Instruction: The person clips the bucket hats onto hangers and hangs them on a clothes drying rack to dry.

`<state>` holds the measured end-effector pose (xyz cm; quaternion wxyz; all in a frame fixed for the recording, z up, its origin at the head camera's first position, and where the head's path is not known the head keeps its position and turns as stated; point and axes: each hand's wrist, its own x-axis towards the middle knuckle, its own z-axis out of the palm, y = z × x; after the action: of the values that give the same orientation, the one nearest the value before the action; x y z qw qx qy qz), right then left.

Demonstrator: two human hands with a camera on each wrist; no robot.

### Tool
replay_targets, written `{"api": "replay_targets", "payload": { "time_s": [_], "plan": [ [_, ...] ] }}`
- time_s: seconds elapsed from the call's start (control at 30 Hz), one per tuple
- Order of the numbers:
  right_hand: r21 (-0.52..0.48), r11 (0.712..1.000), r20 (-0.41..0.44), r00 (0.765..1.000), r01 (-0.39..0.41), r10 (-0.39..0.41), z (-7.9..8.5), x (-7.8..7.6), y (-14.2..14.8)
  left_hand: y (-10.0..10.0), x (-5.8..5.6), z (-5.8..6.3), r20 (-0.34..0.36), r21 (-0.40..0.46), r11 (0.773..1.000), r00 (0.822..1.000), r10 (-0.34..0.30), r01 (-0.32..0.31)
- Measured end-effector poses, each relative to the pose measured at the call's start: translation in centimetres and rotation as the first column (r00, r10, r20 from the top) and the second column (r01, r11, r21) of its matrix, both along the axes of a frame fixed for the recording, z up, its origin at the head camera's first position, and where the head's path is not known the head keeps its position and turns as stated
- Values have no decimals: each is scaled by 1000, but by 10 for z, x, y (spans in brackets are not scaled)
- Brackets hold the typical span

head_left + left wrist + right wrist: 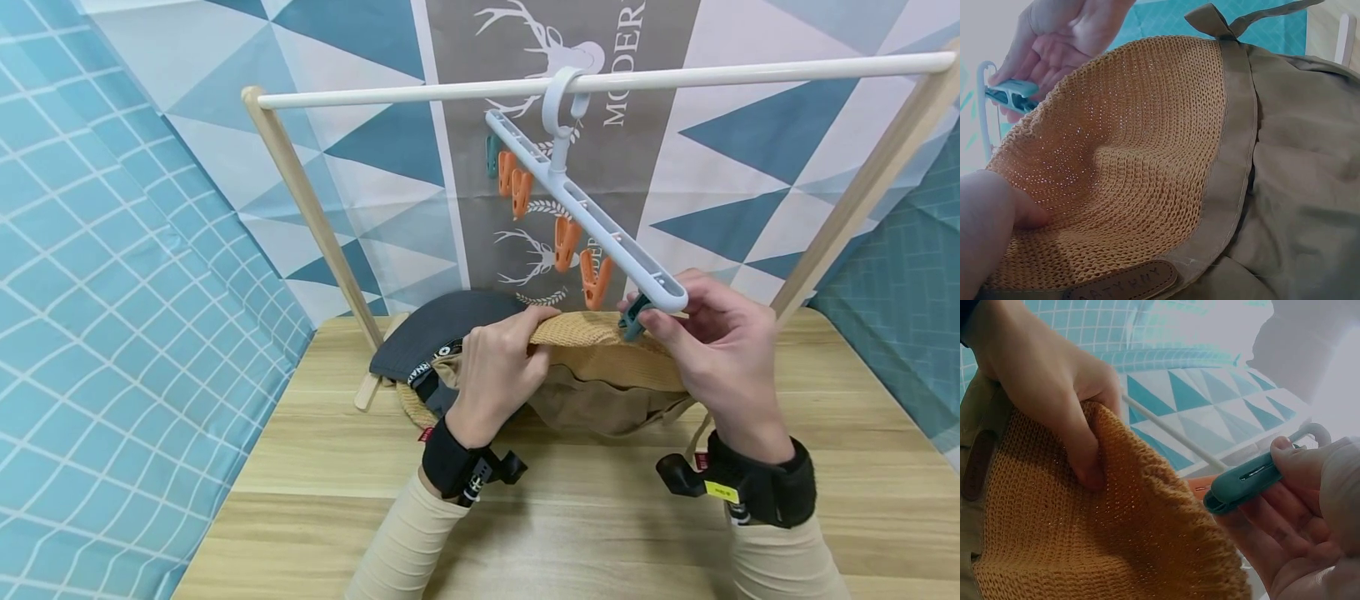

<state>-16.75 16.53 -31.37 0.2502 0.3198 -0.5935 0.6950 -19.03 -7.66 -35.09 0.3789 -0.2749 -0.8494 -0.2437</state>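
Note:
A sun hat with a woven straw-coloured brim (600, 332) and khaki cloth crown (600, 404) is raised at its edge. My left hand (495, 367) pinches that brim between thumb and fingers. With thumb and fingers my right hand (723, 354) pinches a teal clothespin (1247, 482) hanging at the near end of a pale blue hanger (600, 221). The clothespin's tip sits right at the brim's edge; whether it bites the weave I cannot tell. In the left wrist view, a brown label (1125, 282) shows beside the brim's inner band.
The hanger hooks over a white rod (420, 92) between wooden posts. Several orange clothespins (567, 243) and another teal one (492, 156) dangle from it. Behind my left hand, a dark cap (442, 325) lies on the wooden table (300, 517).

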Motion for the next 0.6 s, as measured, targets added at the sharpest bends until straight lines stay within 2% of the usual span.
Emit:
{"api": "replay_targets", "payload": {
  "time_s": [0.3,0.6],
  "plan": [
    [49,999,-7,1000,2,-2,1,-1,1,0,3,2,-16,10,1000,1000,4,-4],
    [68,997,141,990,-36,26,6,7,6,-1,4,4,-10,30,999,1000,17,-17]
  ]
}}
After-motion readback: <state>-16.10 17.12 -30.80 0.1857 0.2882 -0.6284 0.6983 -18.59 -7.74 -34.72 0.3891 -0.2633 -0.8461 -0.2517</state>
